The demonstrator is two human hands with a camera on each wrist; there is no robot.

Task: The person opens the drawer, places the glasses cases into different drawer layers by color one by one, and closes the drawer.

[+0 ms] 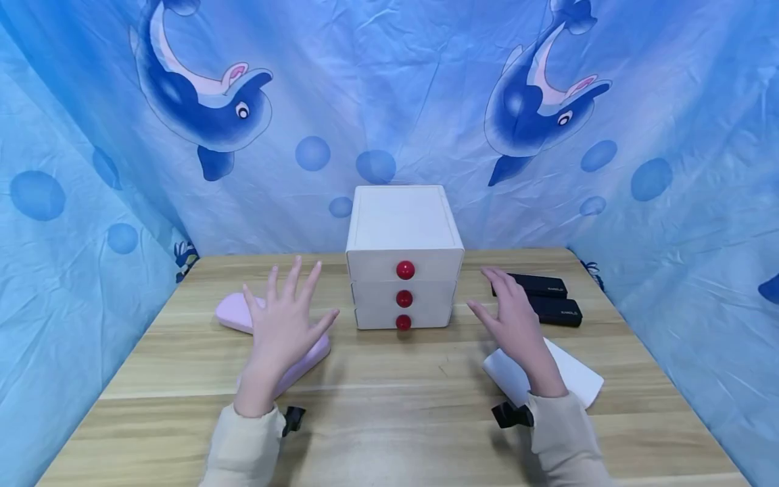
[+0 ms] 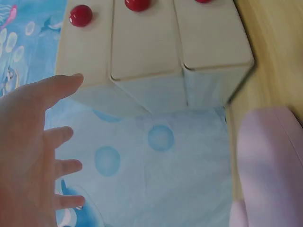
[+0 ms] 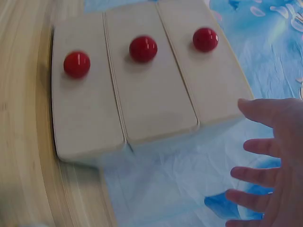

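My left hand hovers with its fingers spread and nothing in its grasp. Beneath it on the table lie two lilac rounded cases, one farther back and one nearer, partly hidden by the hand. On the other side my right hand is also raised, fingers extended, holding nothing. It overlaps a white flat rectangular object and two black oblong cases, the rear one and the front one. Between the hands stands a white three-drawer box, its drawers closed. Each drawer has a round red knob.
The wooden table ends at a blue curtain with dolphins and bubbles, which also hangs along both sides. The drawer box sits near the table's back edge. Black straps are visible at both wrists, by the light sleeves.
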